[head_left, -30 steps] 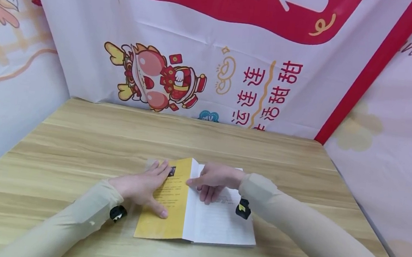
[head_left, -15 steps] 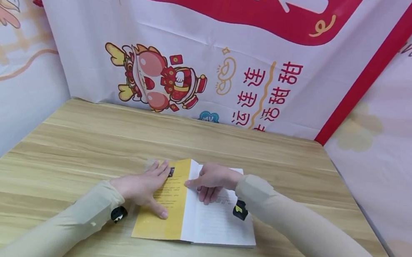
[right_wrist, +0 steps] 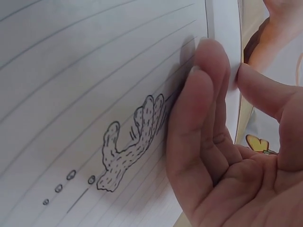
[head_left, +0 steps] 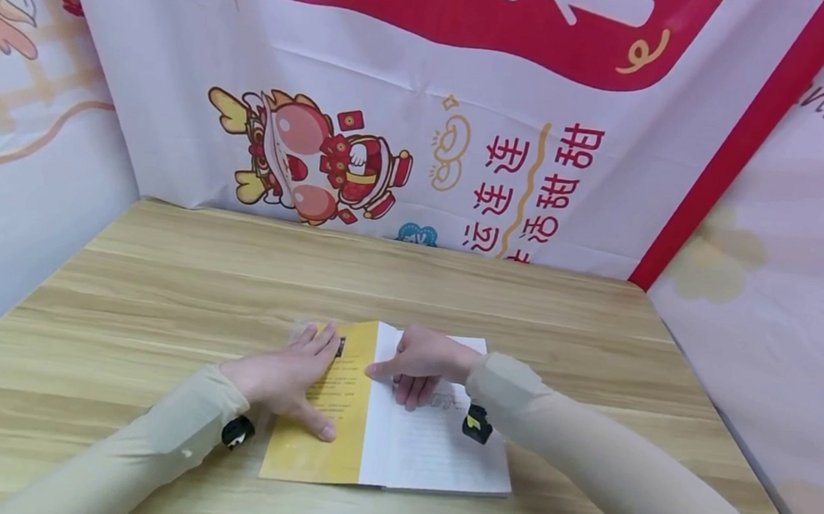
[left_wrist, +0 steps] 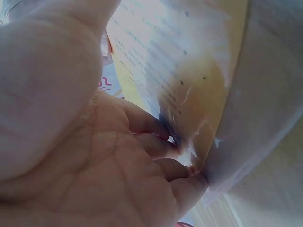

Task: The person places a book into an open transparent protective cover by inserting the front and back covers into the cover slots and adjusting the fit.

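Note:
An open book lies on the table, a yellow cover flap (head_left: pixel 345 459) with small print on its left and a white lined page (head_left: pixel 446 462) on its right. My left hand (head_left: pixel 284 378) rests with spread fingers and thumb on the yellow flap. In the left wrist view, clear plastic film (left_wrist: pixel 265 71) runs along the flap's outer edge by the fingertips. My right hand (head_left: pixel 425 366) lies over the white page. Its thumb (right_wrist: pixel 260 87) presses at the yellow flap's edge, while the other fingers rest bent on the page beside a small dotted drawing (right_wrist: pixel 130 149).
The wooden table (head_left: pixel 152 288) extends around the book on all sides. A white and red printed cloth (head_left: pixel 402 63) hangs behind its far edge, with pale printed cloths at left and right. Small black wrist devices (head_left: pixel 477 423) sit at both sleeves.
The yellow flap's edge has shifted slightly left and lies lower, and my right thumb has moved left with it. My left hand has stayed nearly still.

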`<state>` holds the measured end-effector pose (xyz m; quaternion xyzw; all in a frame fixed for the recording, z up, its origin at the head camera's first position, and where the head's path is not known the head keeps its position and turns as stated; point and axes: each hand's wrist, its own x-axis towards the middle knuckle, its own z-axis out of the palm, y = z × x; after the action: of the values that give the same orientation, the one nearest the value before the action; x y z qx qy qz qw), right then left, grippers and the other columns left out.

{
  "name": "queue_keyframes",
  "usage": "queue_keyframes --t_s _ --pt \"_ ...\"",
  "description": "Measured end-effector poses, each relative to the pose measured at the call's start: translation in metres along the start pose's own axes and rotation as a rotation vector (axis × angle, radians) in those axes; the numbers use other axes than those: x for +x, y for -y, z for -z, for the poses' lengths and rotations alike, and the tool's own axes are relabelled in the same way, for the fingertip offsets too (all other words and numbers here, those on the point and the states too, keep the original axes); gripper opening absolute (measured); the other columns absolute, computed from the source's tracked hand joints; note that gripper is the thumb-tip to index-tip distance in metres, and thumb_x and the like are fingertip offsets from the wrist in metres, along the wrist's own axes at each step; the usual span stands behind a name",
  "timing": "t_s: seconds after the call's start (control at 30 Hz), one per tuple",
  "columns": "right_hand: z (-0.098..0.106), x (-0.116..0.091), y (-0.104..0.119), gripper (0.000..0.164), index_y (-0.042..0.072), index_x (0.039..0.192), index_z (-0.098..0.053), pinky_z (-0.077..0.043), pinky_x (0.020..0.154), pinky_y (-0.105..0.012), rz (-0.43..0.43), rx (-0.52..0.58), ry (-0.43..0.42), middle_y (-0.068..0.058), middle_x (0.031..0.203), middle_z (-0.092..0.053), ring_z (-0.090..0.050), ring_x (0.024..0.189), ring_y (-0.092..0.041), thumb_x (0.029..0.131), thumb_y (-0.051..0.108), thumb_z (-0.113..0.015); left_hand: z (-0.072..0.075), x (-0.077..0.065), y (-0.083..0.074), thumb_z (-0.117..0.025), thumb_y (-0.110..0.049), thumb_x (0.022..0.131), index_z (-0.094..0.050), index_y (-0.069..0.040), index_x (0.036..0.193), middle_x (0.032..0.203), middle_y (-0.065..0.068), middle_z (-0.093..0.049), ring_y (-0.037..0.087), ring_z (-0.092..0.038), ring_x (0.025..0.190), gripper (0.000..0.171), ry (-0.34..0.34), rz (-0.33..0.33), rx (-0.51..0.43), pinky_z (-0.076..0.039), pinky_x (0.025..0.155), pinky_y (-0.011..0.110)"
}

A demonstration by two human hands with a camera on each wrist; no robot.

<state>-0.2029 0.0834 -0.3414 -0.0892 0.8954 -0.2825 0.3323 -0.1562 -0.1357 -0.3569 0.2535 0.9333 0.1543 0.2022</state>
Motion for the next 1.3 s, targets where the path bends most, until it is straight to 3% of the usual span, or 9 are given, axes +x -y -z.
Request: queue_keyframes --t_s 1.3 --pt "-0.0076 0.0013 0.0031 0.037 0.006 0.081 -0.067 -0.052 0.051 -0.029 -0.009 -0.003 -0.061 -0.008 0.063 -0.063 -0.059 0.049 -0.017 0.081 0.042 -0.072 0.0006 -0.002 -0.0025 -0.072 -0.068 0.062 -0.008 0.009 0.148 0.153 0.025 0.006 0.043 0.004 0.139 0.132 -0.005 -0.018 0.02 -0.007 0.11 0.05"
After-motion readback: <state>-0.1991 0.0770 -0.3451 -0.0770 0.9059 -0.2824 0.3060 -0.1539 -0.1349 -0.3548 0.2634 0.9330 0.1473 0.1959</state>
